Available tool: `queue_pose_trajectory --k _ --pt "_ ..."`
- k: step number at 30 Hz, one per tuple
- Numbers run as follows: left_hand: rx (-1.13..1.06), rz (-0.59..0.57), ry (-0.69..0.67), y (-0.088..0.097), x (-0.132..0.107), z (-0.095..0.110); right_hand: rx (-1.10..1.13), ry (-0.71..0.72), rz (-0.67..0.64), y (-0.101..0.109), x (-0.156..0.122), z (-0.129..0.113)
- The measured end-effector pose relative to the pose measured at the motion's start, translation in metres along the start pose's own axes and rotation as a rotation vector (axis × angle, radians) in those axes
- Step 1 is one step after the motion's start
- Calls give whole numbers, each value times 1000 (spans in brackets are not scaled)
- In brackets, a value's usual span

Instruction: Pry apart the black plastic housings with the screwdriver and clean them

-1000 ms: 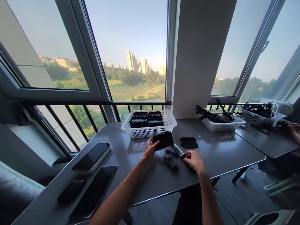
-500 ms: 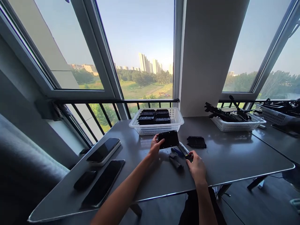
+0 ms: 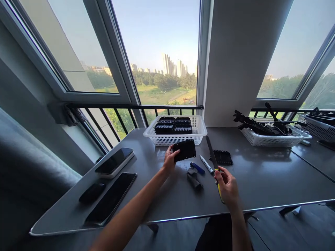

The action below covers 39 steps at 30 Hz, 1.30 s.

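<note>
My left hand (image 3: 170, 159) grips a flat black rectangular part (image 3: 184, 150), holding it tilted just above the grey table (image 3: 261, 181). My right hand (image 3: 227, 184) is closed on a long thin tool (image 3: 211, 157) with a yellow handle and a dark blade that points up and away. On the table between my hands lie a white marker (image 3: 206, 164), a blue pen (image 3: 197, 168) and a small grey object (image 3: 195, 179). A second black ribbed part (image 3: 222, 157) lies just right of the blade.
A white basket (image 3: 201, 130) of black parts stands behind my hands by the window railing. Two phones (image 3: 113, 161) (image 3: 111, 197) and a small dark case (image 3: 91, 192) lie at the left. Another white basket (image 3: 274, 140) with black gear is at the right.
My right hand has lifted the yellow-handled tool off the table, blade now raised. The marker lies uncovered. My left hand still holds the black part. The view has shifted slightly.
</note>
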<state>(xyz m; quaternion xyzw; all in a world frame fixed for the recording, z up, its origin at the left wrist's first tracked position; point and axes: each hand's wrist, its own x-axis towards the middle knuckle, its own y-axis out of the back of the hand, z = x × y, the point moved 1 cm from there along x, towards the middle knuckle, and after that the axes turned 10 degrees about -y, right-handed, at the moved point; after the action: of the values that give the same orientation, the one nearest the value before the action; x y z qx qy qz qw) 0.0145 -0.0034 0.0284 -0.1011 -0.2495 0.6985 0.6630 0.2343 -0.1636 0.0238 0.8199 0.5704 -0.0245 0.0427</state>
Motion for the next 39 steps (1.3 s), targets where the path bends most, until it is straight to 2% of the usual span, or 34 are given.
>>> queue_pose_trajectory --k 4,7,11,15,21,24,30,39 --pt "67 -61 -11 -14 -8 7 166 61 -23 -6 -2 -9" --pt "78 -88 -61 -19 -15 6 163 153 -23 -3 4 -25" --pt "74 -71 -69 -17 -27 1 -23 218 -20 5 17 -52" --pt "50 -93 -53 -22 -39 0 -277 181 78 6 20 -66" --pt "123 -117 -84 -30 -52 -2 -320 87 108 -4 15 -42" --pt "180 -110 -95 -30 -54 -4 -416 99 145 -6 15 -30" --pt "227 -152 -63 -34 -60 -5 -522 157 203 -8 16 -26" --pt "308 -217 -152 -35 -67 -8 -744 84 282 -21 19 -17"
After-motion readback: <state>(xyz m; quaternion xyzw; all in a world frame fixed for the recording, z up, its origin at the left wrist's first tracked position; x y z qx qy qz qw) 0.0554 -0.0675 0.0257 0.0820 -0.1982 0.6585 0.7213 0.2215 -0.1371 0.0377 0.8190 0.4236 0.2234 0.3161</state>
